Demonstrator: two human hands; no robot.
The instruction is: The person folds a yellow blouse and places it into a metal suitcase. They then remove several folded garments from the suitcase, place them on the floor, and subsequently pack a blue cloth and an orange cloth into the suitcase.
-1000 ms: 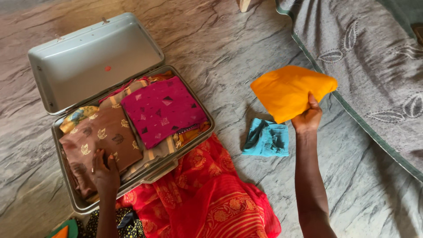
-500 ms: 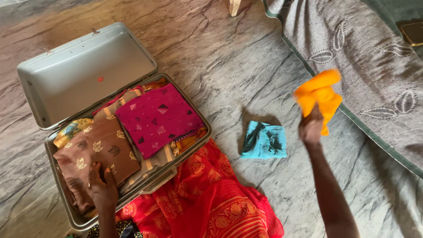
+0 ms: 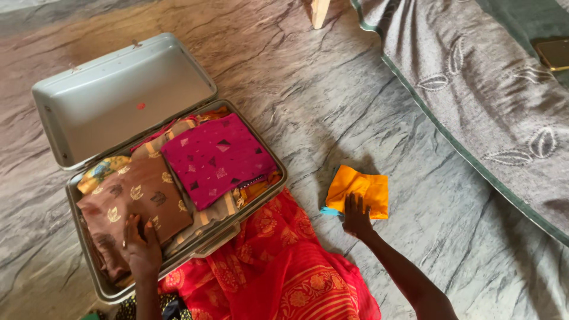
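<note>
My right hand [image 3: 357, 216] rests on the near edge of a folded orange cloth [image 3: 359, 188] that lies on the floor, on top of a folded turquoise cloth [image 3: 326, 210] of which only a corner shows. My left hand [image 3: 141, 244] lies flat on a folded brown cloth with gold leaf prints [image 3: 127, 198] inside an open grey suitcase [image 3: 89, 252]. Beside it in the suitcase lies a folded magenta cloth [image 3: 216, 157] over other folded fabrics.
The suitcase lid [image 3: 121, 98] stands open at the far left. Red patterned fabric [image 3: 278, 266] covers my lap. A grey leaf-patterned mattress [image 3: 492, 95] fills the right side, with a dark flat object [image 3: 555, 54] on it. The floor is marbled stone.
My right hand brought the orange cloth down from the air and laid it over the turquoise cloth on the floor. My left hand stayed on the brown cloth.
</note>
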